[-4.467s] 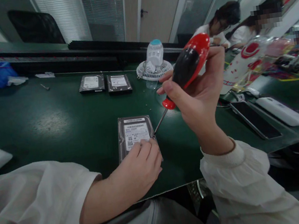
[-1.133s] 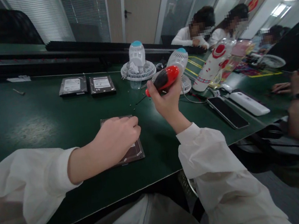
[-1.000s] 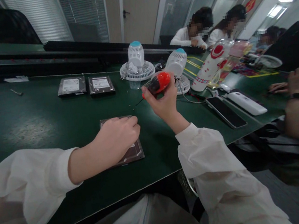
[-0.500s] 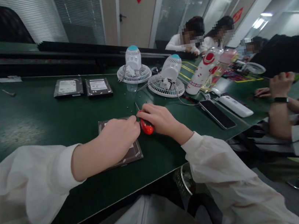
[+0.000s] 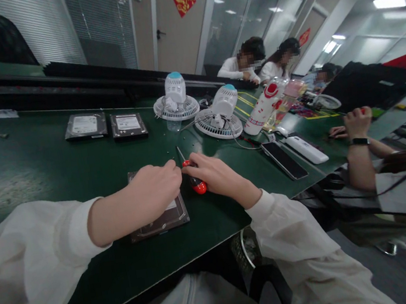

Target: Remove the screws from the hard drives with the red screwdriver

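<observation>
A hard drive (image 5: 172, 217) lies flat on the green table in front of me, partly covered by my left hand (image 5: 157, 186). That hand is closed, its fingertips pinched together over the drive's right side; whatever they hold is hidden. Just to the right, my right hand (image 5: 213, 171) grips a screwdriver (image 5: 197, 185) with a red and black handle. Its thin metal shaft points away from me, up and left, clear of the drive. The fingertips of both hands nearly meet. A few tiny screws (image 5: 168, 153) lie beyond the hands.
Two more hard drives (image 5: 85, 126) (image 5: 128, 125) lie further back at left. Two white fans (image 5: 175, 95) (image 5: 224, 108) rest face down behind the hands. At right are a white bottle (image 5: 263, 108), a phone (image 5: 284, 160), a white power bank (image 5: 306, 149) and a co-worker's arm (image 5: 362, 160).
The view has shifted, so everything sits slightly further left and lower. Slightly more of the screwdriver handle shows below my right fingers. Both hands keep nearly the same pose.
</observation>
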`<state>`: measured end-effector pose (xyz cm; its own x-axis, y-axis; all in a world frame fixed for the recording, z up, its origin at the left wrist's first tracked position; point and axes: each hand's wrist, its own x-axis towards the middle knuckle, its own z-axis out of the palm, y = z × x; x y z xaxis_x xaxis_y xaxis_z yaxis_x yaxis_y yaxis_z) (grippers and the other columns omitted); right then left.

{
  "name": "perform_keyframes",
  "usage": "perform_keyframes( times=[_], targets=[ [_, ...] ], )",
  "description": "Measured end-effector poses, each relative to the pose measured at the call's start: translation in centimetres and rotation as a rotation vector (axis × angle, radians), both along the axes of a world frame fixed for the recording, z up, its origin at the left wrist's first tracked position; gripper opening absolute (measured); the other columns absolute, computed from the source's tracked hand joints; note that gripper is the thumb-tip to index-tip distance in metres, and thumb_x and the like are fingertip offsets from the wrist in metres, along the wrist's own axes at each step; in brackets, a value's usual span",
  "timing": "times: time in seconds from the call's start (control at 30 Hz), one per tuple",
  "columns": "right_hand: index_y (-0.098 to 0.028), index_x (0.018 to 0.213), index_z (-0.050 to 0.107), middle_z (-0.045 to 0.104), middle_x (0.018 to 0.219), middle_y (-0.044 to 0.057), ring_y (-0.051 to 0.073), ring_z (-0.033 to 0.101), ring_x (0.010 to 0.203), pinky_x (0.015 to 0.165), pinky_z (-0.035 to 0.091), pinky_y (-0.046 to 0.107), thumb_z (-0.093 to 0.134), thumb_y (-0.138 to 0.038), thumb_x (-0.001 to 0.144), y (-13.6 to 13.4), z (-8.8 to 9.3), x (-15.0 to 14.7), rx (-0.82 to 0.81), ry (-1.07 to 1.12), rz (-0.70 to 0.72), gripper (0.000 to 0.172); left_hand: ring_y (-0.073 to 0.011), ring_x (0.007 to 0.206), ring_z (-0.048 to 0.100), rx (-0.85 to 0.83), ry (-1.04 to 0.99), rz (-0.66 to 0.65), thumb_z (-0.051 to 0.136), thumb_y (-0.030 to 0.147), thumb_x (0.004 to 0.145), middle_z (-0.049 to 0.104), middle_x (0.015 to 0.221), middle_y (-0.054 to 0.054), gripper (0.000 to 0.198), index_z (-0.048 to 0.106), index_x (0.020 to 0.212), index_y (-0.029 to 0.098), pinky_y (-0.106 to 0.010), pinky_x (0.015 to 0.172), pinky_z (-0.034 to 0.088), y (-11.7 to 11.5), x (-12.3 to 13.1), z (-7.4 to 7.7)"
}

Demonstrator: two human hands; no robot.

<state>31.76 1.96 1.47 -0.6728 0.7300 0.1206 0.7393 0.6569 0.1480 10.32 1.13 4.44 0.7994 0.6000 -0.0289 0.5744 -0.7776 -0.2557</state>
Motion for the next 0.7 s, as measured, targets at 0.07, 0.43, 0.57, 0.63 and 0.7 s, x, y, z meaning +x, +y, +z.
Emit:
perform_keyframes(
  times=[0.07, 0.43, 0.57, 0.63, 0.7],
  targets=[
    [-0.015, 0.127, 0.058, 0.061, 0.125, 0.010, 0.017, 0.062, 0.110, 0.094, 0.058, 0.038, 0.057, -0.040, 0.096, -0.2, -0.1, -0.1, -0.007, -0.004, 0.000, 0.040, -0.0252, 0.088, 0.069, 0.025, -0.006, 0.014, 0.048, 0.017, 0.097, 0.067, 0.101, -0.014, 0.024, 0.070, 0.104, 0.011, -0.031, 0.065, 0.050, 0.6, -0.3, 0.2],
    [-0.015, 0.131, 0.056, 0.061, 0.128, 0.010, 0.018, 0.062, 0.112, 0.096, 0.057, 0.040, 0.057, -0.040, 0.096, -1.2, 0.9, 1.2, -0.013, -0.003, -0.142, 0.043, -0.0238, 0.082, 0.067, 0.047, -0.223, 0.116, 0.046, 0.024, 0.099, 0.066, 0.103, -0.014, 0.029, 0.069, 0.106, 0.009, -0.032, 0.064, 0.049, 4.2, -2.0, 0.7],
    [-0.015, 0.132, 0.056, 0.058, 0.132, 0.011, 0.020, 0.060, 0.120, 0.102, 0.054, 0.044, 0.058, -0.042, 0.095, -0.9, 1.9, 6.4, 0.075, 0.048, -0.527, 0.046, -0.0234, 0.083, 0.067, -0.004, -0.254, 0.158, 0.042, 0.025, 0.100, 0.066, 0.104, -0.014, 0.031, 0.069, 0.106, 0.010, -0.032, 0.066, 0.050, 4.7, -2.2, 1.0],
    [-0.015, 0.131, 0.056, 0.059, 0.131, 0.011, 0.020, 0.060, 0.119, 0.101, 0.055, 0.044, 0.058, -0.043, 0.094, -0.8, 2.2, 10.0, 0.090, 0.063, -0.760, 0.046, -0.0228, 0.085, 0.067, -0.047, -0.292, 0.174, 0.041, 0.026, 0.100, 0.066, 0.106, -0.014, 0.032, 0.068, 0.107, 0.011, -0.032, 0.067, 0.051, 5.3, -2.5, 0.8],
    [-0.014, 0.129, 0.057, 0.060, 0.129, 0.011, 0.019, 0.061, 0.116, 0.099, 0.055, 0.043, 0.058, -0.042, 0.095, -1.0, 2.2, 13.6, 0.075, 0.083, -0.958, 0.045, -0.0230, 0.088, 0.067, -0.100, -0.329, 0.180, 0.040, 0.028, 0.100, 0.066, 0.107, -0.014, 0.033, 0.067, 0.107, 0.011, -0.032, 0.069, 0.051, 5.9, -2.8, 0.5]
  ],
)
